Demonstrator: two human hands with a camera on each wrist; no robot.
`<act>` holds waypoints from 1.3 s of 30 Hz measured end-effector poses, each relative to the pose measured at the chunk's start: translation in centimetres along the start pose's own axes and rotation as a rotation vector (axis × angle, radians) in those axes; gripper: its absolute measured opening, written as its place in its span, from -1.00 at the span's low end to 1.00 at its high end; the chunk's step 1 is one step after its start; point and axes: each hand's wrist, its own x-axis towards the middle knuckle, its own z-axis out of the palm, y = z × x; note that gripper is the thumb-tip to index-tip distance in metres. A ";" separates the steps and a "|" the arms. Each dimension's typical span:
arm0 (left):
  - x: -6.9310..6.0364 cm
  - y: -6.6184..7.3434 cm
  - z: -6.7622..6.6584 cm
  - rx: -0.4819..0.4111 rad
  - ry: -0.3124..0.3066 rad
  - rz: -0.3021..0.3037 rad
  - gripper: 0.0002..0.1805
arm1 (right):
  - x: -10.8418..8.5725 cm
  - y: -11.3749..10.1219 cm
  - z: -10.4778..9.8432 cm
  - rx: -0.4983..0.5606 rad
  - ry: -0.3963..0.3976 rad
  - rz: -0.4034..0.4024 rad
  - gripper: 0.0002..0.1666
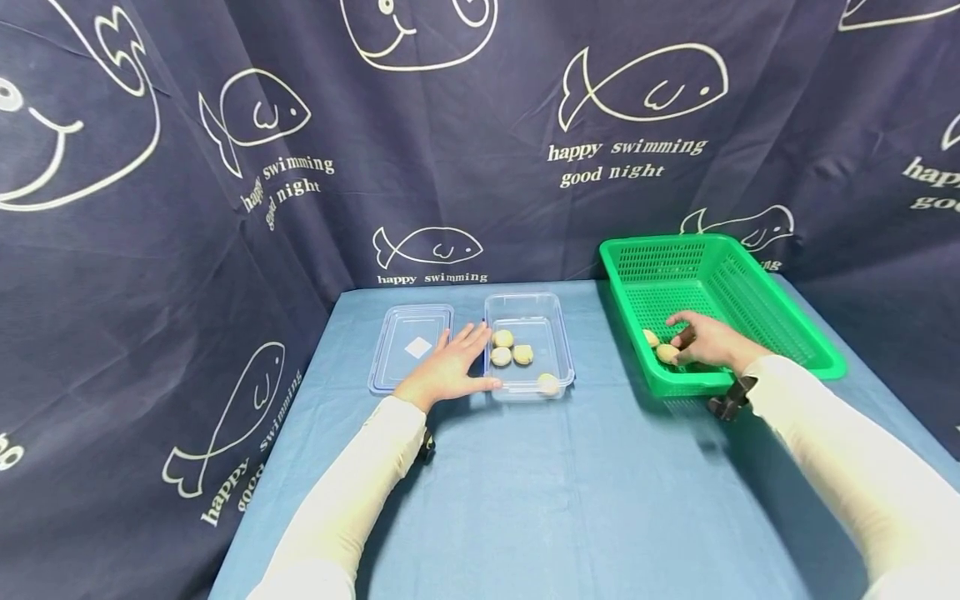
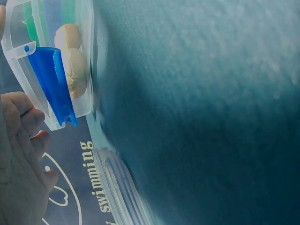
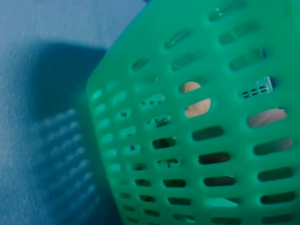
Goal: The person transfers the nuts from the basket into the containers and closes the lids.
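A clear plastic container (image 1: 557, 329) (image 2: 28, 70) holds several small round pale-yellow pieces (image 1: 522, 355) (image 2: 76, 68). My left hand (image 1: 447, 367) (image 2: 23, 159) lies at its left side, fingers spread, fingertips and thumb at the rim. Inside the near-left corner of the green basket (image 1: 795, 312) (image 3: 140, 79), my right hand (image 1: 708, 340) pinches a round pale piece (image 1: 667, 354) between curled fingers and thumb. Another piece (image 1: 650, 337) lies just left of it. In the right wrist view the basket wall mostly hides the hand; a pale piece (image 3: 198, 108) shows through its slots.
Left of the container, a clear lid (image 1: 405, 367) (image 2: 115, 187) with a blue edge and a white square label lies flat on the blue-covered table (image 1: 555, 492). The container's blue latch (image 2: 51, 84) hangs on its side. Dark fish-print curtains (image 1: 480, 183) stand behind and beside the table.
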 end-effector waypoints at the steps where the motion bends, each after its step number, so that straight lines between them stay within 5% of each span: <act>1: 0.0 0.0 0.0 0.000 0.003 0.002 0.14 | 0.0 0.0 0.0 -0.005 -0.003 -0.003 -0.18; 11: -0.1 0.1 0.0 0.011 -0.007 0.002 0.14 | 0.1 0.1 0.4 -0.058 -0.013 -0.100 -0.26; 18: -0.3 0.1 0.2 -0.015 -0.010 0.005 0.14 | -0.1 0.1 0.4 -0.011 -0.007 -0.074 -0.21; 31: -0.1 0.2 -0.1 0.006 0.003 -0.002 0.12 | -0.6 -0.6 -0.6 0.145 0.259 -0.119 -0.18; 39: -0.2 0.8 -0.3 -0.018 0.017 -0.026 0.12 | -0.8 -2.9 -0.9 0.273 0.408 -0.145 -0.14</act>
